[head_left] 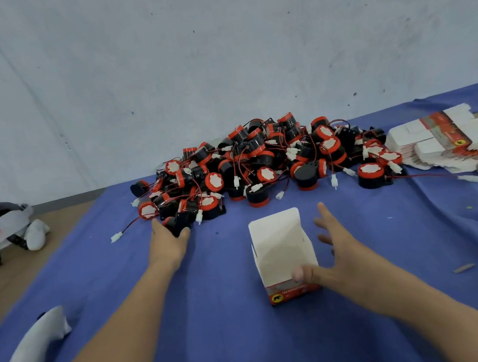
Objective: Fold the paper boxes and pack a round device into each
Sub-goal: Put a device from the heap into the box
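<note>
Room: a pale wall point(218, 50) stands at the far side, with a bit of brown floor on the left.
Table: a blue cloth point(234, 343) covers it, and everything lies on this cloth.
Pile of round devices point(259, 161): black and red, heaped at the far middle, each with thin red and black wires and a small white plug.
Flat boxes point(446, 141): a stack of unfolded paper boxes lies at the far right, just beside the pile.
Folded box point(283, 252): it stands near the middle with its top open and its lid flap up, white inside, red and grey at the near side.
Left hand point(167, 241): it reaches to the near left edge of the pile, and its fingers curl round one black round device point(177, 225).
Right hand point(340, 255): it is spread open, fingers wide, with the thumb touching the near right wall of the folded box; it grips nothing.
How the device feels: it looks hard, small and light, so take it round its round body. The wires are tangled with the others and may drag neighbours along, so lift slowly.
How the box feels: thin paper, very light, easy to tip or crush. Hold its side walls softly while the device goes in.
</note>
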Action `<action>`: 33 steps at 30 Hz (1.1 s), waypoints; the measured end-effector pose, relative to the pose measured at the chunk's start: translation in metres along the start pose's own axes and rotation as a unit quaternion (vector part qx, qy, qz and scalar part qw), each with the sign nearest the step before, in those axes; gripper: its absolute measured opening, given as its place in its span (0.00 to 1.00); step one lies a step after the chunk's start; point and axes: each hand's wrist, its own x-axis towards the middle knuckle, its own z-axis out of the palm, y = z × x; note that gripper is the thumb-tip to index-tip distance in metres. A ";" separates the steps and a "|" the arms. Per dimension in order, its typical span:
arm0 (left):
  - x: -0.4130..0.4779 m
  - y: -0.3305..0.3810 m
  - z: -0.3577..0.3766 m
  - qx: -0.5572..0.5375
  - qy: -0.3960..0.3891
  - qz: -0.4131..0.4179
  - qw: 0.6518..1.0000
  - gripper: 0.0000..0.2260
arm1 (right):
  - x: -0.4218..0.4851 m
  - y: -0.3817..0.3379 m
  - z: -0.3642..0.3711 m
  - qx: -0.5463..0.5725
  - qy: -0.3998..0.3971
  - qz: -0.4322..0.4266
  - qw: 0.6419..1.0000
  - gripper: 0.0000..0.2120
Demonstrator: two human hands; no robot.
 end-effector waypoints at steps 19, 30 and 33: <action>-0.134 0.047 -0.047 -0.159 0.255 0.377 0.876 0.31 | -0.032 -0.067 -0.002 -0.016 0.282 -0.182 0.942 0.18; -0.174 0.091 -0.069 -0.056 0.043 0.577 0.814 0.33 | -0.032 -0.103 -0.001 0.283 -0.022 -0.142 0.948 0.19; -0.173 0.088 -0.067 -0.052 0.004 0.586 0.809 0.39 | -0.032 -0.096 -0.004 0.350 -0.068 -0.117 0.927 0.20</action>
